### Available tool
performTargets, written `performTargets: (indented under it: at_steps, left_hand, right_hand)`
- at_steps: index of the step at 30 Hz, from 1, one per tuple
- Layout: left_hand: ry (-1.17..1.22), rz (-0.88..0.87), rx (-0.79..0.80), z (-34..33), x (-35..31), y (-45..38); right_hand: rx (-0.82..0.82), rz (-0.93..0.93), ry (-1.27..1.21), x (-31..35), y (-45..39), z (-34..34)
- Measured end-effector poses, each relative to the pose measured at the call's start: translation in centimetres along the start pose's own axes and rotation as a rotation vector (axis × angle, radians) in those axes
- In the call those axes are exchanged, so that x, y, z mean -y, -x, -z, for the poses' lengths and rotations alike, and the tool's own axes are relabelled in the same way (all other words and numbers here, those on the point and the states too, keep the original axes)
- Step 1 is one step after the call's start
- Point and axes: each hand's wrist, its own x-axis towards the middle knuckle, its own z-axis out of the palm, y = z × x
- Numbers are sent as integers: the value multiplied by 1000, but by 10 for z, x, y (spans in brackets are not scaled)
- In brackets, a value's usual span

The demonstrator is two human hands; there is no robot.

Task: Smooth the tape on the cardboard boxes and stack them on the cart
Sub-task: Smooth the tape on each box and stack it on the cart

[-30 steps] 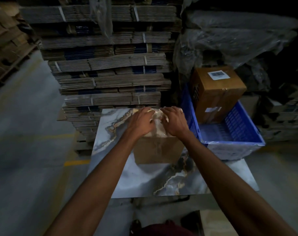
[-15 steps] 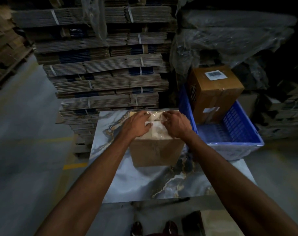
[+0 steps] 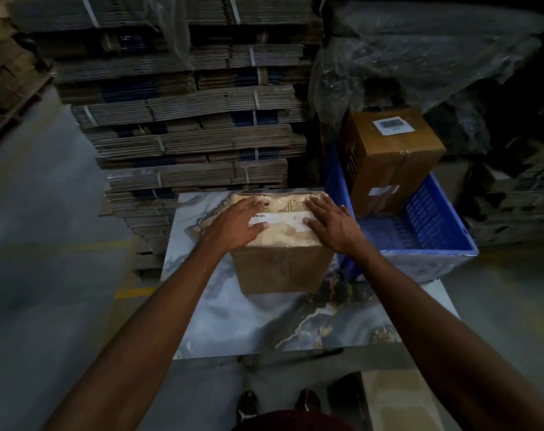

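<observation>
From the head camera, the cardboard box (image 3: 280,244) sat on the marbled table (image 3: 264,321), left of the blue crate (image 3: 420,237). The left hand (image 3: 236,225) and right hand (image 3: 333,225) lay spread flat on its taped top, fingers straight, apparently smoothing tape. Next likely called for gripping both sides and lifting it; no cart was clearly visible.

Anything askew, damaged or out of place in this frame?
The labelled box in the blue crate sits tilted, leaning against its far-left corner. The box on the table, under both flat hands, stands square; its tape looks wrinkled.
</observation>
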Motion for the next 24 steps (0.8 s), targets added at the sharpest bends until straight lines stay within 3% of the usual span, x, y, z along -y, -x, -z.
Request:
performTargets:
  at_steps: [4,10,24]
  left_hand:
    - [-37,-2,6,4,-8,-1]
    - [-31,2,143,0,6,8]
    - [-84,56,173,0,-2,5]
  right_hand:
    - [41,-13,52,2,-4,7]
    - [89,-73,-20,2,17,4]
    - [139,-112,-109,9,18,5]
